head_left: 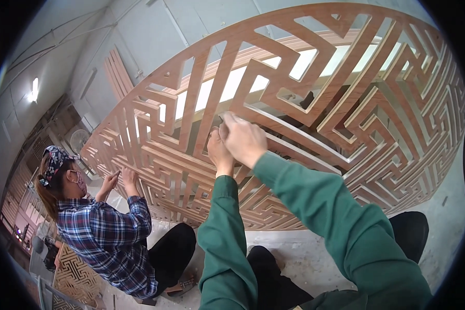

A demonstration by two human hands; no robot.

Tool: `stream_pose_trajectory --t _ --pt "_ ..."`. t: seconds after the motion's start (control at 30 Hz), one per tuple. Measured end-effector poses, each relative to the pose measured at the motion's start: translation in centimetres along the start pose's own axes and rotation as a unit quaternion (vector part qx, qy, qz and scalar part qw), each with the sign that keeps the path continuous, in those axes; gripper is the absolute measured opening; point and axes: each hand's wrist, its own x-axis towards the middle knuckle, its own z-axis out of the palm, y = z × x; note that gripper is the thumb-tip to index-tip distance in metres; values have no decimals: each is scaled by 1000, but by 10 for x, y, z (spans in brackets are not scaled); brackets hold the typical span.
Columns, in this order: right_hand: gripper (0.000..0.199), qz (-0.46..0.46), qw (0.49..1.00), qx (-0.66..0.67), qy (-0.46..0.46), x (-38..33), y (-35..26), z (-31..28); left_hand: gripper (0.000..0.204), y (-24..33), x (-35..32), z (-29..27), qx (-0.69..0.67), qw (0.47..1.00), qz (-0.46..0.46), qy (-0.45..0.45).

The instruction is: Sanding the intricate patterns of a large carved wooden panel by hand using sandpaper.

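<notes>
A large reddish-brown wooden lattice panel [315, 98], cut through in an angular maze pattern, stands tilted in front of me and fills most of the view. Both my hands meet at its left-centre part. My right hand [244, 139] is closed, its fingers curled beside an opening in the lattice. Just below and left of it, my left hand [220, 154] is closed too, partly covered by the right. Something small and dark may show at the right fingertips, but what either hand grips is hidden. Green sleeves cover both my forearms.
To my left, a person in a plaid shirt [103, 227] works at the same panel with both hands [120, 181]. Behind that person lies a smaller patterned lattice piece [75, 271]. Wooden strips [118, 72] lean on the back wall, near a fan [80, 139].
</notes>
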Motion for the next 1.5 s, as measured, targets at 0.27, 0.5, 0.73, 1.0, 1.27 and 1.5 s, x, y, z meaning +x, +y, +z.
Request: stream_pose_trajectory --t 0.27,0.5,0.73,1.0,1.27,1.5 --pt "42 -8 999 -18 33 -52 32 -12 48 7 -4 2 -36 999 -6 33" --pt "46 10 999 -15 33 -33 26 8 42 -2 0 2 -17 999 39 26" --pt "52 126 975 -184 22 -185 189 -58 52 12 1 3 -8 999 -5 47" --pt "54 143 989 -28 9 -87 78 -13 52 -1 -2 8 -29 998 17 47" --pt "54 172 978 -120 7 -162 165 -58 60 4 0 8 -49 998 -6 24" --pt "55 201 973 -107 -19 -167 169 -52 60 2 -3 11 -28 998 -4 55"
